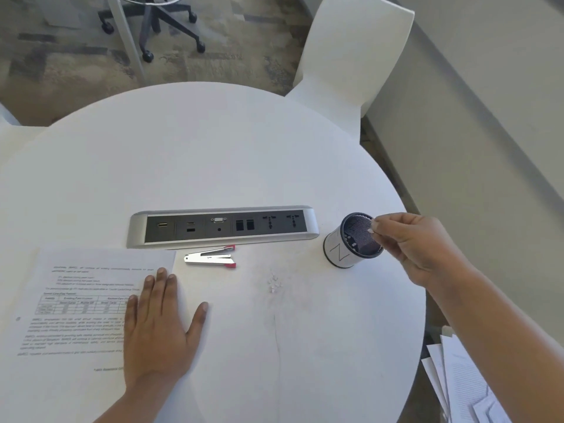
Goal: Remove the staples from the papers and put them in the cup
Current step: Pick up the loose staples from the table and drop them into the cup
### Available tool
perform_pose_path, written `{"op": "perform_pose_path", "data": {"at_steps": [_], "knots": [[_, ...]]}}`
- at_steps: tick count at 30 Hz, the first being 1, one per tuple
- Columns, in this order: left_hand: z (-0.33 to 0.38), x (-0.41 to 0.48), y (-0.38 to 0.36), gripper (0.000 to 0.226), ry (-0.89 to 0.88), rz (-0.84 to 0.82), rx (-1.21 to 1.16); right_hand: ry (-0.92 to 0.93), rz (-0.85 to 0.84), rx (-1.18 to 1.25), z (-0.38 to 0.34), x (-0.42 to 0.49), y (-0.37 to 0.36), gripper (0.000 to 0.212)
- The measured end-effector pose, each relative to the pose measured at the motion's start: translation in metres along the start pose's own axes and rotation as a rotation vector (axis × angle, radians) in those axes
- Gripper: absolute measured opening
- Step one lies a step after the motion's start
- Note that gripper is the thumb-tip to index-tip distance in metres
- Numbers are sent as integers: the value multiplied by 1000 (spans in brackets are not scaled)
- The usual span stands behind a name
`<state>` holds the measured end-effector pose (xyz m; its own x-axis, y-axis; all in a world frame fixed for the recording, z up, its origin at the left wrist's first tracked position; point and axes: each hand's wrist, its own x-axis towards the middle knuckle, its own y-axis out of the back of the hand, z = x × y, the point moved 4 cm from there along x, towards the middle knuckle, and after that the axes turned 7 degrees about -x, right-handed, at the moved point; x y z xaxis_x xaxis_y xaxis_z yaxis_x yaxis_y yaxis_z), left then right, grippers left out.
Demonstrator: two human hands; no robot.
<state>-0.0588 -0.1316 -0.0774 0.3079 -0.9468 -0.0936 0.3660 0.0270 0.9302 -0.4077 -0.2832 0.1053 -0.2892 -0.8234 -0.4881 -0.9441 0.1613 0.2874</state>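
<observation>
A printed paper sheet (82,300) lies on the round white table (213,154) at the left. My left hand (158,325) rests flat on the sheet's right edge, fingers spread. A mesh cup (351,242) with a white wrap stands at the right, tilted towards me. My right hand (409,242) hovers at the cup's rim with thumb and fingertips pinched together; whether a staple sits between them is too small to tell. A silver and red staple remover (212,257) lies between paper and cup. Small white bits (274,282) lie on the table in the middle.
A silver power and data socket strip (222,227) is set into the table behind the remover. A white chair (351,50) stands at the far right edge. Loose papers (457,383) lie below the table at the lower right. An office chair base (164,22) stands beyond.
</observation>
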Motion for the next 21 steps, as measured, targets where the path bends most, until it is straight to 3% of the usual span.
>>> {"op": "perform_pose_path", "data": {"at_steps": [10, 21], "knots": [[1, 1, 0, 85, 0, 6, -21, 92, 90, -524, 13, 36, 22, 15], [4, 1, 1, 85, -4, 3, -6, 269, 132, -741, 2, 29, 9, 20]]}}
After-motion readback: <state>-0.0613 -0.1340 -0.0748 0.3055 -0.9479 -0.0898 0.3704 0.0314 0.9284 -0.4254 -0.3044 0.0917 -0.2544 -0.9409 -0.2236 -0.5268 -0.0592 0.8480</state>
